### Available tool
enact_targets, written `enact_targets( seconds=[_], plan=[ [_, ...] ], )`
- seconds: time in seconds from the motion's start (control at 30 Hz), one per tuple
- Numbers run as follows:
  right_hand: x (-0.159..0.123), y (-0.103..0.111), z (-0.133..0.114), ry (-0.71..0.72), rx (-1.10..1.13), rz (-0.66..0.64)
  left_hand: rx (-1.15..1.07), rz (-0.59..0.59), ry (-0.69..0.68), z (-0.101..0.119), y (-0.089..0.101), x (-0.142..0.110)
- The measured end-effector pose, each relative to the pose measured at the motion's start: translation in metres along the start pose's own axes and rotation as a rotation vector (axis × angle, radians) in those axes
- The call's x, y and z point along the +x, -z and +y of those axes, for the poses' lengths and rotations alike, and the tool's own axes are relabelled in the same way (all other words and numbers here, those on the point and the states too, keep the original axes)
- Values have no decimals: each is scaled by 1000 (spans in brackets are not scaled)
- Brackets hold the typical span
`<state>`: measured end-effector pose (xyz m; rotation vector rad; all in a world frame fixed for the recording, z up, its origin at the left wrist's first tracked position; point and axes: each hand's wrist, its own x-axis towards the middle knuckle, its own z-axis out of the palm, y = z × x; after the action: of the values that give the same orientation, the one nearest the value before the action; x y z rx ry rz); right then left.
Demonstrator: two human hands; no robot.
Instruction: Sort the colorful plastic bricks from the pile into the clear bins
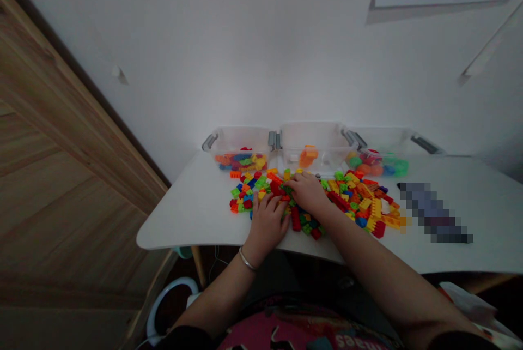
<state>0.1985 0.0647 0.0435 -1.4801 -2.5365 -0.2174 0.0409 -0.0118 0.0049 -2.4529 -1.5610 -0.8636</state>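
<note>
Head view: left hand (267, 220) spread, right hand (305, 193) curled on blocks (365, 192), grip unclear; table edge (180, 244) near.

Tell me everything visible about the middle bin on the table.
The middle bin looks like clear plastic, roughly rectangular, with an open top and grey clips at its sides. It stands upright at the back of the table, between two similar bins, holding a few orange pieces. Blocks lie before it. Neither hand touches it.
</note>
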Motion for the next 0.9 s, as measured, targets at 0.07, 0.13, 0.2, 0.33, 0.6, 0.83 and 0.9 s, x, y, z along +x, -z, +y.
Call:
enact_targets(
  seconds=[0.07,0.13,0.2,0.33,0.6,0.83,0.9],
  plan=[
    [0,0,0,-19,-18,-8,1,-5,2,0,0,0],
    [-2,1,0,-30,-30,7,4,-8,3,0,0,0],
    [-4,2,1,-43,-25,53,1,-8,3,-1,0,0],
    [-12,6,1,-124,67,230,-42,9,-5,-2,1,-1],
    [-46,7,-29,-58,332,562,-337,147,118,-7,7,2],
    [-56,4,-35,55,335,635,-518,41,212,-2,24,18],
    [-59,5,-32,76,312,640,-500,51,216,-4,26,21]
  ],
)
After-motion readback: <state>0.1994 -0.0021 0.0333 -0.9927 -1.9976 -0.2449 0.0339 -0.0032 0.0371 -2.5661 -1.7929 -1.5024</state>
